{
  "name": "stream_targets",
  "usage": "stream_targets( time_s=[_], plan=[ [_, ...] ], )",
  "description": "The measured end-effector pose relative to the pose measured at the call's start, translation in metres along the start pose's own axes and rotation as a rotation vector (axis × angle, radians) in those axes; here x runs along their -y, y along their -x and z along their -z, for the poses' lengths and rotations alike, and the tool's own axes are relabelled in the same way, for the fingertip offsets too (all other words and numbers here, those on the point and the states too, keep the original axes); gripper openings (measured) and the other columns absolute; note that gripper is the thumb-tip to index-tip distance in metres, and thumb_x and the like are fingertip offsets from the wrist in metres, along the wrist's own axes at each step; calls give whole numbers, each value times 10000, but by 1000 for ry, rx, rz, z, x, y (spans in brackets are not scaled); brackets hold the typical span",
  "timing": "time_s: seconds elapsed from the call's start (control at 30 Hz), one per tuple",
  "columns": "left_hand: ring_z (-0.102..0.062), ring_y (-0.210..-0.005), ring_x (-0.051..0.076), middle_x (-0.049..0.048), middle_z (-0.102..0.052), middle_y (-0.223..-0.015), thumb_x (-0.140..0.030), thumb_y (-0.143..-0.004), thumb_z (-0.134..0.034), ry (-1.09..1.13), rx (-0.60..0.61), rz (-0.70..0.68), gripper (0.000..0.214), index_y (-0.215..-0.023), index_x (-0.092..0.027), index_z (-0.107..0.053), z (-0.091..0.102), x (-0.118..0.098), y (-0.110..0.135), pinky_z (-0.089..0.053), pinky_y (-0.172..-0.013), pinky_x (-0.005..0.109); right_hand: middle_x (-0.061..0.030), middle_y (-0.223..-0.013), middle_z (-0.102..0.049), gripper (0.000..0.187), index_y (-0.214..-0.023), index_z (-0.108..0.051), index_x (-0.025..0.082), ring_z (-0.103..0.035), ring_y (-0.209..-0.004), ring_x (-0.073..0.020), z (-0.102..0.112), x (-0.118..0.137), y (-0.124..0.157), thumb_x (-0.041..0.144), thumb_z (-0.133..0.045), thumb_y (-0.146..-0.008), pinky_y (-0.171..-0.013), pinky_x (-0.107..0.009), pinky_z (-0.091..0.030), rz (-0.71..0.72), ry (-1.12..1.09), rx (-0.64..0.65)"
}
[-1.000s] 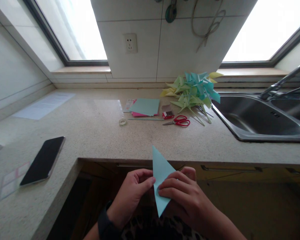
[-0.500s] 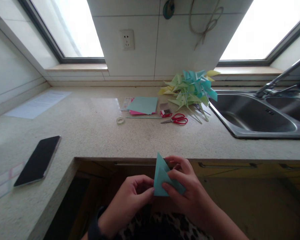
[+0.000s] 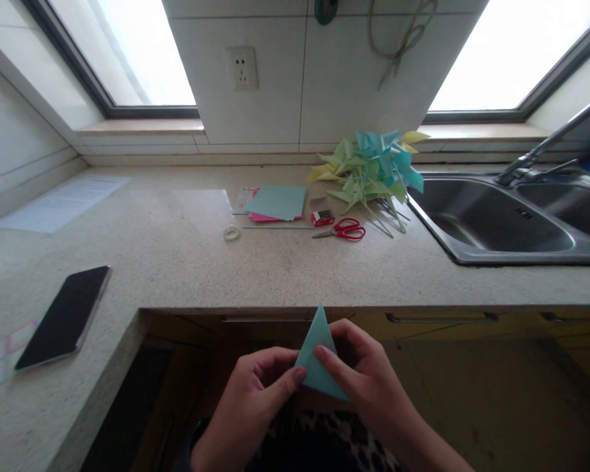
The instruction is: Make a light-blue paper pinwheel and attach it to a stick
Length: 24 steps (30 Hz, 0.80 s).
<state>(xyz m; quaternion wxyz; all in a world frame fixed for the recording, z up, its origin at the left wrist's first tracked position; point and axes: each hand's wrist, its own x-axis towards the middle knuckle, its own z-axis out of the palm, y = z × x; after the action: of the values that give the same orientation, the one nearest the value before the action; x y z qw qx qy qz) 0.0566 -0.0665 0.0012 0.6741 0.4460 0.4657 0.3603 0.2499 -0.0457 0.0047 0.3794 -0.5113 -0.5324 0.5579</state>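
A small light-blue paper triangle (image 3: pixel 318 357) is held in front of my lap, below the counter's front edge. My left hand (image 3: pixel 255 400) pinches its left edge with thumb and fingers. My right hand (image 3: pixel 368 380) grips its right side, the index finger pressed flat across the fold. Both hands are closed on the paper.
On the speckled counter (image 3: pixel 187 262) lie a black phone (image 3: pixel 63 316) at the left, a stack of coloured paper (image 3: pixel 275 202), a tape roll (image 3: pixel 231 232), a small red box (image 3: pixel 321 216), red scissors (image 3: pixel 345 229) and a pile of paper pinwheels (image 3: pixel 371 172). A steel sink (image 3: pixel 501 226) sits at the right.
The long blue triangle has been folded in half into a smaller triangle. Both hands stayed on it, and the view tilted slightly down.
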Motion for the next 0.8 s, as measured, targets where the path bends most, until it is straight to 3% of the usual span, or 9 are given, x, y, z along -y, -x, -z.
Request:
stream_targets(
  time_s=[0.27, 0.43, 0.63, 0.8],
  plan=[
    [-728, -879, 244, 99, -800, -970, -410, -878, -742, -80, -60, 28, 291, -1088, -215, -797, 8, 0, 1, -570, -813, 366, 0, -825, -579, 248, -893, -558, 223, -533, -737, -145, -8, -1, 3, 439, -681, -899, -642, -271, -472, 33, -139, -83],
    [-736, -911, 256, 83, -803, -954, -407, -887, -731, -132, -47, 60, 272, -1088, -237, -796, 12, -1, 5, -578, -796, 362, 5, -845, -625, 372, -1104, -549, 252, -572, -725, -150, -10, -1, 1, 464, -729, -856, -627, -268, -483, -15, -303, -100],
    [-732, -820, 229, 68, -800, -874, -471, -862, -740, -250, -74, 37, 289, -1008, -235, -820, 12, -12, 6, -557, -751, 316, 1, -761, -624, 290, -820, -638, 193, -552, -690, -124, -8, 1, 1, 459, -746, -856, -643, -257, -465, -118, -328, -38],
    [-725, -814, 218, 69, -797, -871, -468, -857, -750, -232, -96, 59, 303, -1033, -229, -811, 15, -12, 9, -547, -736, 299, 13, -753, -626, 266, -823, -650, 196, -544, -686, -114, -13, 1, 2, 433, -770, -837, -651, -246, -457, -143, -385, -67]
  ],
)
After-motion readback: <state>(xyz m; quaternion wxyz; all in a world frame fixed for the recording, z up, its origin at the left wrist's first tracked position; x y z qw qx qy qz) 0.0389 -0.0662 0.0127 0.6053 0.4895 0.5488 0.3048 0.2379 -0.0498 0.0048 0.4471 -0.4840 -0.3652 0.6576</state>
